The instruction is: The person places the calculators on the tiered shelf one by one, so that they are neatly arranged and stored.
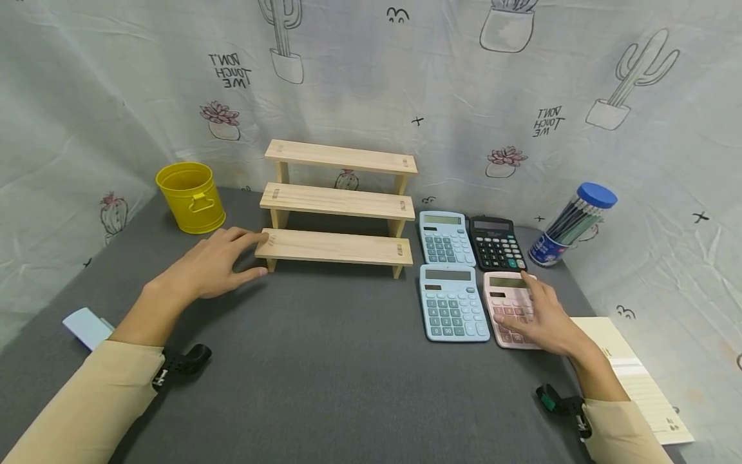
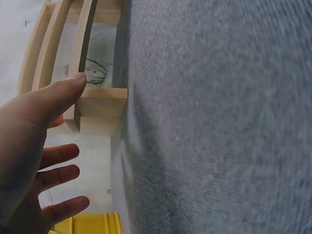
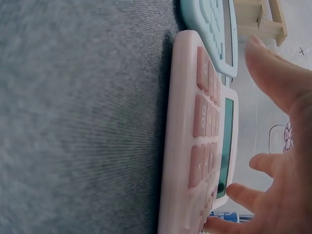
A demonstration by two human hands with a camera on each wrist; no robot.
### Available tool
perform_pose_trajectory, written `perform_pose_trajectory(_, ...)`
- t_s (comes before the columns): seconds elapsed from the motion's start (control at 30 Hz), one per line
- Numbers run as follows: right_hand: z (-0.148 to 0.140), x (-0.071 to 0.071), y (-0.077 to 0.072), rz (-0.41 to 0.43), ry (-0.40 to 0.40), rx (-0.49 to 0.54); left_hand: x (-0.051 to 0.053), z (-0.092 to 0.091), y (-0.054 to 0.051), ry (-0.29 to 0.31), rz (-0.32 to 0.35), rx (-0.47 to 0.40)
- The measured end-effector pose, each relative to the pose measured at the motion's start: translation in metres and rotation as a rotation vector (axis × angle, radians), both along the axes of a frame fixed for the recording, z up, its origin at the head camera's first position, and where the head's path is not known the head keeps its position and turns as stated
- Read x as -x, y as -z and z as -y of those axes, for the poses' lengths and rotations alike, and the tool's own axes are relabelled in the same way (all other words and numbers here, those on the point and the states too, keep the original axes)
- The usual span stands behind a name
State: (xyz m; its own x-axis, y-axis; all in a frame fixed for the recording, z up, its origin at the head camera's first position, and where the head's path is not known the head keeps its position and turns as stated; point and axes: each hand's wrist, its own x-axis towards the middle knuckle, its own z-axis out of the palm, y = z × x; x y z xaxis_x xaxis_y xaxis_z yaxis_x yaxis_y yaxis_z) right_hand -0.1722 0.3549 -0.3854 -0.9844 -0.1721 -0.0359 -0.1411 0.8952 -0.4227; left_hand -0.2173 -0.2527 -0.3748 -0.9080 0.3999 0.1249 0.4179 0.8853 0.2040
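A three-tier wooden rack stands at the back. My left hand is at the left end of its lowest shelf, forefinger at the shelf's end and thumb apart; in the left wrist view the hand has its other fingers spread beside the rack. Over a pink calculator hovers my right hand, fingers spread; whether it touches cannot be told. The right wrist view has the hand beside the pink calculator. Two blue calculators and a black one lie alongside.
A yellow bucket stands back left, and a light blue object lies at the left edge. On the right are a blue-lidded tube of pencils and an open notebook. A patterned cloth hangs behind.
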Motion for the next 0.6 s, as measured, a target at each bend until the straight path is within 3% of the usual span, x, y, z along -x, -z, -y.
perform_pose_trajectory(0.3,-0.002,-0.005,0.005,-0.016,-0.038,0.030,0.007,0.004,0.004,-0.024,0.093,-0.055)
perform_pose_trajectory(0.6,-0.001,-0.005,0.009,-0.022,-0.034,0.034,0.019,0.005,0.010,-0.030,0.228,-0.210)
